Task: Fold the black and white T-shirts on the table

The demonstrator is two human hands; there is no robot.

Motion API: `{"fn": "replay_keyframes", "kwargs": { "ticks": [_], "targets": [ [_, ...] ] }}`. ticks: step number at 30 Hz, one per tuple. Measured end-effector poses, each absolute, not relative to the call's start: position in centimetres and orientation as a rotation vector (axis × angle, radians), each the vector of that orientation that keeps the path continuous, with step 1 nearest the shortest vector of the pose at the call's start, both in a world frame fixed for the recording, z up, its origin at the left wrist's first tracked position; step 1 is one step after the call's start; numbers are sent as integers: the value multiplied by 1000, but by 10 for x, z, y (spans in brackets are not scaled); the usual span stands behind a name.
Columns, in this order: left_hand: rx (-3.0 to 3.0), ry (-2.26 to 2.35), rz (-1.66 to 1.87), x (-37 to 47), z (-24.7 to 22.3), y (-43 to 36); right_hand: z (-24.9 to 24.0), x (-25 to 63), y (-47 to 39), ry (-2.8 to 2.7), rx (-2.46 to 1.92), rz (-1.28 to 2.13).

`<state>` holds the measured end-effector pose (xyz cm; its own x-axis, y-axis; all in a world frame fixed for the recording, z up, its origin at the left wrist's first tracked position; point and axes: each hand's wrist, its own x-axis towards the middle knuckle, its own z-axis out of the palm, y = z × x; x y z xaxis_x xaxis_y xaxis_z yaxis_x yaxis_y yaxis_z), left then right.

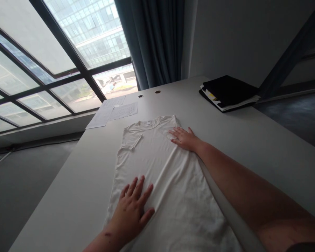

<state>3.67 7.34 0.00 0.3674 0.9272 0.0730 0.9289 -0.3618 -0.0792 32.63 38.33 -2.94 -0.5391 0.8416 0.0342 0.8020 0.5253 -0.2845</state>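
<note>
A white T-shirt lies spread on a white table, its collar toward the far side. The left sleeve is folded inward over the front, and soft creases run down the body. My left hand rests on the lower left part of the shirt with its fingers spread. Farther up, my right hand lies flat on the shirt near the right sleeve, which it partly covers. Neither hand grips the cloth. The bottom hem is out of view.
Printed papers lie at the table's far left edge. A black folder with sheets inside sits at the far right. Two round holes are near the back edge. Beyond are a blue curtain and large windows.
</note>
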Motion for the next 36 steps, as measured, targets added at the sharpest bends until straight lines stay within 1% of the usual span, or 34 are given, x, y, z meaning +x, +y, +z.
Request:
{"fn": "replay_keyframes", "kwargs": {
  "ticks": [3, 5, 7, 11, 14, 16, 21, 26, 32, 36],
  "targets": [
    [-2388, -1799, -96, 25, 16, 117, -29, 324, 397, -2380, -1449, 347],
    [-2327, -1845, -109, 13, 24, 170, -28, 322, 412, -2291, -1471, 352],
    [-2276, -1940, -49, 1, 26, 234, -28, 322, 429, -2256, -1485, 360],
    [-2251, -2074, 69, -23, 17, 351, -27, 320, 459, -2280, -1541, 332],
    [-2194, -2287, 113, -39, 4, 402, -29, 317, 472, -2377, -1621, 298],
    [-2155, -2352, 99, -48, -6, 417, -32, 315, 477, -2419, -1663, 260],
    [-2113, -2370, -88, -63, -20, 425, -42, 315, 484, -2478, -1680, 246],
    [-2112, -2436, -62, -64, -21, 426, -34, 318, 474, -2477, -1700, 241],
    [-2092, -2455, 2, -62, -18, 428, -12, 314, 434, -2509, -1368, -51],
    [-2101, -2453, 29, -61, -17, 427, -19, 298, 400, -2689, -1167, 38]
  ]
}}
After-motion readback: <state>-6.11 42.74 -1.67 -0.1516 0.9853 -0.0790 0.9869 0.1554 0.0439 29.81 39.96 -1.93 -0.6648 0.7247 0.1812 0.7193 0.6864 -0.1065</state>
